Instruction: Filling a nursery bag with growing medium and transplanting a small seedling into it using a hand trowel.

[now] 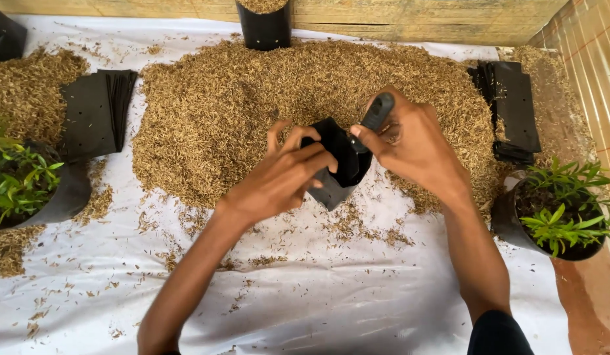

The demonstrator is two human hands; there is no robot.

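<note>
Now black bag between both hands' fingers.

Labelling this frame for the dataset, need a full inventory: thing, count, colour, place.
husk pile: 1 large, golden brown, centre of the sheet; smaller heap at far left
white sheet: 1, white, covers the work surface, strewn with loose husk
black grow bag: 1, black, centre, held open by both hands
flat bag stacks: 2, black, one left, one right
filled bag: 1, black, top centre, husk at the brim
potted seedlings: 2, green leaves in black bags, far left and far right
wooden wall: pale planks, along the top and right
left hand: grips the bag's near rim
right hand: pinches the far rim
</note>
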